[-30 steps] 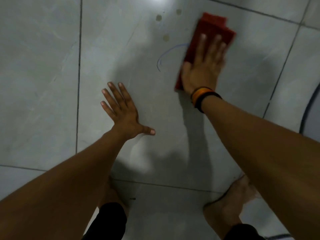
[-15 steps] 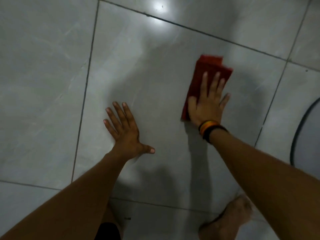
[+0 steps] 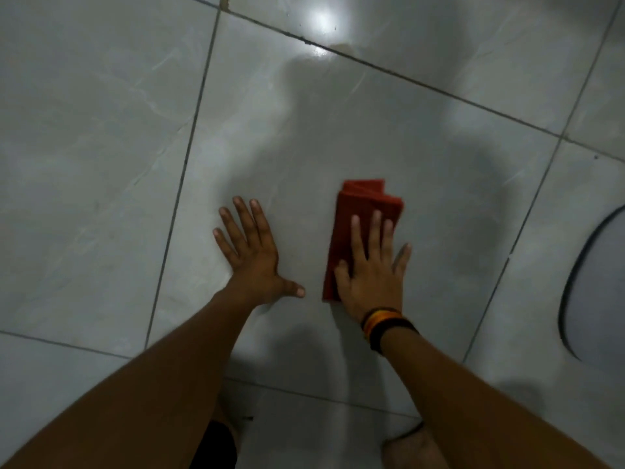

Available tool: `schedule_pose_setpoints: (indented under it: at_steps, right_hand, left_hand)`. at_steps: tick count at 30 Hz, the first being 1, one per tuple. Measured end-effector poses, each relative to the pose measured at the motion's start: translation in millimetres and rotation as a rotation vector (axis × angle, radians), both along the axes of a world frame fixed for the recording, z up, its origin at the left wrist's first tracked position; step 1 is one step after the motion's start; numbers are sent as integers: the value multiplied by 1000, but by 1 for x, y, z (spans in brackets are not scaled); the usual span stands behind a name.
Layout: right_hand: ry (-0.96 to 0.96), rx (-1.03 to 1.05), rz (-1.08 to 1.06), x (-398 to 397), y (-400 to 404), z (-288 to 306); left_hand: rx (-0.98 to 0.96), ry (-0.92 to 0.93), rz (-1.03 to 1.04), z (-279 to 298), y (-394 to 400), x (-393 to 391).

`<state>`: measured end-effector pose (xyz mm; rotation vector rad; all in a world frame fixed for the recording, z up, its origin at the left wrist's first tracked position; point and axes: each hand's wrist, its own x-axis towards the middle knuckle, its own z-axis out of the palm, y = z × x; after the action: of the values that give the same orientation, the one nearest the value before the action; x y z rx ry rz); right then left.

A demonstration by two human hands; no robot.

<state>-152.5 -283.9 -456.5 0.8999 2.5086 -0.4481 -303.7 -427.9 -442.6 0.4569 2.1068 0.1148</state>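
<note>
Pressing folded red cloth (image 3: 367,204) onto glossy grey tiled floor (image 3: 101,164) with straight-fingered right hand (image 3: 372,275), bracing on splayed empty left hand (image 3: 252,255), risking skid on slick glaze.

The right hand (image 3: 370,265) lies flat on a folded red cloth (image 3: 365,204) and presses it on the shiny gray floor (image 3: 101,164). The left hand (image 3: 252,252) rests flat on the floor just beside it, fingers spread.

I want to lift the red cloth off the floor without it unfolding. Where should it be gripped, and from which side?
Probably the far folded end of the red cloth, pinched from the far side: layers lie stacked and bare there, while the right hand presses the near part flat.
</note>
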Motion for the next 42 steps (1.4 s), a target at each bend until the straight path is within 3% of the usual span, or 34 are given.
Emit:
schedule_pose_setpoints:
  at_steps: [3,6,10,14,18,22,24,27,31,34,38,42]
  right_hand:
    - [-19,-48,178,33,-36,4]
    - [81,-51,310,-1,-18,-10]
    - [93,59,8,-47,21,-18]
    - [-18,21,-325,-10,-23,2]
    - [-176,-174,-266,60,-83,41]
    - [82,-78,-383,42,-49,50]
    - [72,-95,-310,14,-17,44]
    - [-81,-99,18,-13,13,36]
    - [-235,-301,-28,-9,12,61]
    - [-98,-395,-149,24,-2,113]
    - [241,-448,-197,76,-2,214]
    - [479,-557,-658,124,42,311]
  left_hand:
    - [14,-12,-4,-1,-1,2]
    - [31,35,-13,-6,-5,3]
    - [34,36,-37,-10,-8,5]
    - [-12,43,-32,-4,-1,4]
    - [-59,46,-113,9,-3,-7]
    - [41,70,-129,12,-22,-14]
    - [137,118,-139,21,-43,-11]
    - [169,124,-165,37,-76,4]
    - [189,44,-90,76,-81,40]
    - [236,-59,-112,114,-54,64]
    - [254,-88,-412,172,2,77]
    - [207,-134,-357,237,70,78]
